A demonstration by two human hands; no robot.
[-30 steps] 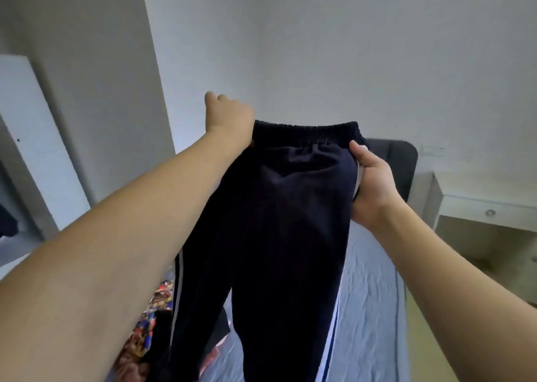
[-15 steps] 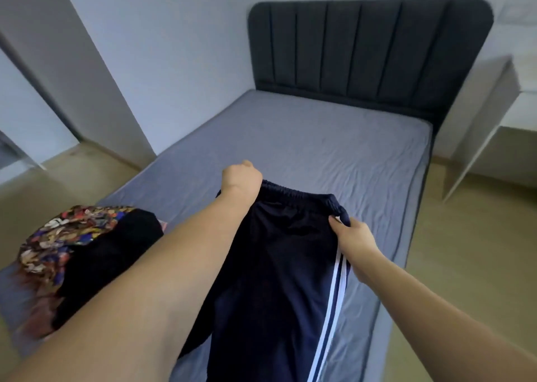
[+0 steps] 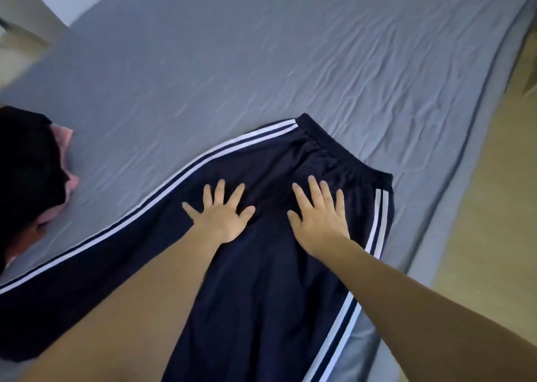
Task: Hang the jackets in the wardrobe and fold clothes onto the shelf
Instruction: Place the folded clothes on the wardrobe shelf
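A pair of dark navy track trousers with white side stripes [image 3: 270, 265] lies spread flat on the bed with its wrinkled grey-blue sheet [image 3: 261, 71], the elastic waistband toward 1 o'clock and the legs running down toward 6 and 8 o'clock, out of view at the lower edge. One leg stretches toward 8 o'clock, its white stripes curving along the upper edge. The left hand [image 3: 222, 213] rests palm down on the fabric just below the waistband, fingers straight and fanned apart, grasping nothing. The right hand [image 3: 319, 213] lies flat beside it at 3 o'clock of the left, fingers straight and closer together, also pressing on the cloth without gripping it. Both bare forearms reach in from the bottom of the view. At 9 o'clock, at the left edge of the bed, sits a heap of black clothing [image 3: 27, 172] with a piece of pink fabric [image 3: 68, 161] showing under its edge, well apart from the trousers' waistband. Pale wooden floor [image 3: 491, 201] runs along the bed at 3 o'clock
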